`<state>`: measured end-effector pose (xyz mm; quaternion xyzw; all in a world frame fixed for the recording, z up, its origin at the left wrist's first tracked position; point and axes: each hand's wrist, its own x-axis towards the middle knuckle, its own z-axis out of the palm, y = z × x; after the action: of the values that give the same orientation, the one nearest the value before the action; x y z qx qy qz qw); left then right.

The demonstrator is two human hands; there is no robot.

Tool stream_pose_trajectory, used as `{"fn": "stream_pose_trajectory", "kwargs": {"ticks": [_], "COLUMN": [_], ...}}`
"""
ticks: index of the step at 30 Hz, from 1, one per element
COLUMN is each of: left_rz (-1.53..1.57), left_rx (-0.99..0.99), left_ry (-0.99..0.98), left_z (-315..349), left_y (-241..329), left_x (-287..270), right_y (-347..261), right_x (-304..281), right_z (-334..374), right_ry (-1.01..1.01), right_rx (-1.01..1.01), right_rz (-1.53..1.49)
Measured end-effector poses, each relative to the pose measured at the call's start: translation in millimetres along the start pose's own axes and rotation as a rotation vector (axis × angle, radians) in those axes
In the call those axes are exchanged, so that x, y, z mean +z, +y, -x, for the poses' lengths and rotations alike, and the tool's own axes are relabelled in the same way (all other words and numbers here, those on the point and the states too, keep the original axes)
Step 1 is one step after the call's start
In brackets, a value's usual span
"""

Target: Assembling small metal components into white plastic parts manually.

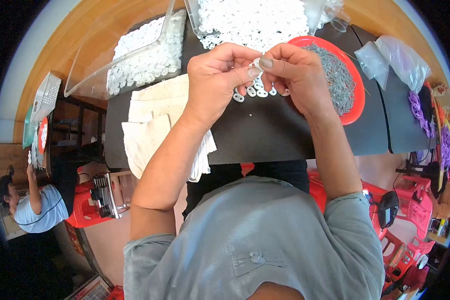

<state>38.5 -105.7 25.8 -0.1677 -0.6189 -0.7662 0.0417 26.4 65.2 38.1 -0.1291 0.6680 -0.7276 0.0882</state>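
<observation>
Head view, left hand: The left hand (212, 75) is raised over the far half of the bench (265, 140), fingers drawn in, thumb and forefinger pinched on a small white piece (257, 63).
Right hand: The right hand (300, 72) meets it, thumb and fingertips closed on the same white piece; the curled fingers hide part of it.
Loose pieces: Several flat, two-holed white pieces (239, 98) lie on the bench below the hands.
Bowl: A red bowl (356, 109), full of thin grey bits (337, 82), sits right of the right hand, toward the right end.
Tubs: One clear tub (190, 17) of white pieces stands at the far edge; another (77, 91) is by the far left corner.
Cloth: A cream cloth (147, 137) hangs over the near edge, by the left corner.
Bags: Clear plastic bags (402, 56) lie near the far right corner.
</observation>
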Motion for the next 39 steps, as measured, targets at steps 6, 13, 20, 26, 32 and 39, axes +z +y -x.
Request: {"fn": "stream_pose_trajectory", "kwargs": {"ticks": [6,13,20,26,32,39], "left_rz": [-0.117,0.012,0.039,-0.025,0.049,0.06], "left_rx": [-0.01,0.038,0.006,-0.032,-0.063,-0.15], "left_ry": [-0.058,-0.053,-0.034,-0.042,0.031,0.138], "left_z": [-1.4,-2.7,-2.2,-1.1,-2.1,-3.0], "left_y": [2.1,-2.3,0.4,2.9,0.7,0.7], "left_x": [-7.8,-1.7,-2.7,-3.9,-2.7,-1.5], "right_y": [2.0,0.6,2.2,3.7,3.8,5.0], "right_x": [-1.9,-6.9,-5.8,-4.8,1.4,-0.1], "right_z": [-2.0,-3.4,-2.0,-1.7,-0.2,-0.7], "right_ry": [-0.07,-0.089,-0.099,-0.098,-0.043,0.019], "right_rx": [0.022,0.063,0.072,0.034,0.028,-0.001], "right_rz": [0.012,-0.136,-0.181,-0.082,-0.104,-0.003]}}
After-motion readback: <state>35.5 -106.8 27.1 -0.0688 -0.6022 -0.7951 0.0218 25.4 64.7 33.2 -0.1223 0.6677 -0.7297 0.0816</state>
